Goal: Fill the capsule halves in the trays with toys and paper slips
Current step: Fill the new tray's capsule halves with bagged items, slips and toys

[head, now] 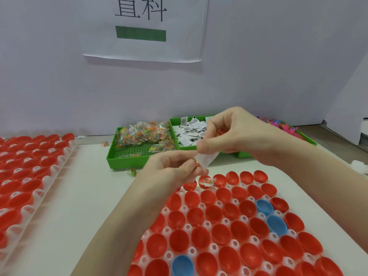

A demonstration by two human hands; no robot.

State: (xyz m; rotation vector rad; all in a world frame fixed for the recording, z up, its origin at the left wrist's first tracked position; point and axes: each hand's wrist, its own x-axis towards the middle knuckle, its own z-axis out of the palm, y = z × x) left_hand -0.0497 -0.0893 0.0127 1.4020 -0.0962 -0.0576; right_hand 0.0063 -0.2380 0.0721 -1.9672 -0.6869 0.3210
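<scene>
The near tray (235, 202) is white plastic with round holes between its sockets, and it holds rows of glossy capsule halves (217, 214) set open side up, nearly all red, with three blue halves (276, 225) among them: two side by side toward the right and one at the front edge. One red half in the far row already holds a clear bead packet (207, 182) of small coloured beads; the others in view look empty. Just above that far row the right hand (231, 132) pinches a white paper slip (207, 159) between thumb and forefinger, and the left hand (175, 168) has its fingers curled round the slip's lower end and something small that is too blurred to name. A second tray (59, 162) of red halves lies along the left of the desk (89, 196), with a bare strip of desk between the two trays. Behind the hands, near the white wall (59, 86), stand three green bins touching side by side: the left bin (127, 159) with bead packets, the middle bin (175, 121) with folded slips, and the right bin (306, 136) with pink toy pieces (278, 124), largely hidden by the right wrist. A few loose packets (132, 172) lie on the desk before the left bin. A printed sheet (143, 36) hangs on the wall.
</scene>
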